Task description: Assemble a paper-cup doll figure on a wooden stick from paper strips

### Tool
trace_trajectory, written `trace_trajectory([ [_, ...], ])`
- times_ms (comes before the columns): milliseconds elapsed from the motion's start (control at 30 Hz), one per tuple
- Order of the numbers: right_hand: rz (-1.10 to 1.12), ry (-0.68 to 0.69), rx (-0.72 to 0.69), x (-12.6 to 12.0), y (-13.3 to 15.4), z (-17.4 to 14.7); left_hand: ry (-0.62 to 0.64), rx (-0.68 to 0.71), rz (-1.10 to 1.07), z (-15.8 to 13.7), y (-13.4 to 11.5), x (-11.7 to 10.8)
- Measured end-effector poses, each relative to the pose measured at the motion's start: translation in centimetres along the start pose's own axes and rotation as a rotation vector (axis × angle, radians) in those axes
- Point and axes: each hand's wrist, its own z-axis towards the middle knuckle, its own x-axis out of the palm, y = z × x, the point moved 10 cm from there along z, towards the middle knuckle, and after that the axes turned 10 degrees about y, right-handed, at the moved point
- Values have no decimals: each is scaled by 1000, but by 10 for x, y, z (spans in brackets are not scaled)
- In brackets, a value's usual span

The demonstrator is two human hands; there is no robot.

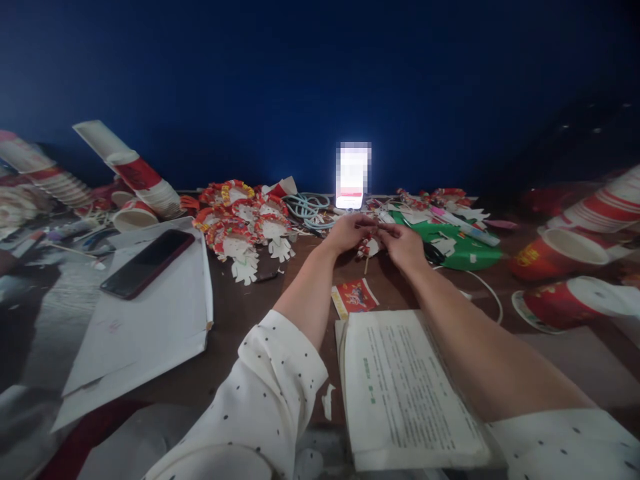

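Head: hands (pixel 350 232) (pixel 404 248) pinch patterned paper piece (pixel 371 247).

Head view, forward-down, edges seemingly blurred

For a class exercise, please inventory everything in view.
Wall: one, blue, back
Table: one, brown, underneath
Lit screen: one, white, back centre
Cups: many, red and white, both sides
Cutouts: many, red and white, back
Cord: one coil, blue, back
Sheets: at least two, white, left
Phone: one, black, on sheets
Flat piece: one, green, right
Pens: count unclear, pinkish, right
Cable: one, white, right
Book: one, whitish, front centre
Card: one, red and yellow, beyond book
Small cutout: one, red and white, centre
Hands: two, bare, centre
Sleeves: two, white dotted, front
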Motion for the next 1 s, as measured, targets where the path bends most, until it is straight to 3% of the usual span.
trace_trajectory([
  [400,-9,-49,3,-3,-7,3,144,31,-26,3,4,12],
  [667,-52,2,2,0,4,-1,29,6,166,0,2,-1],
  [1000,-77,7,-24,0,7,-2,-15,31,258,1,-1,-4],
])
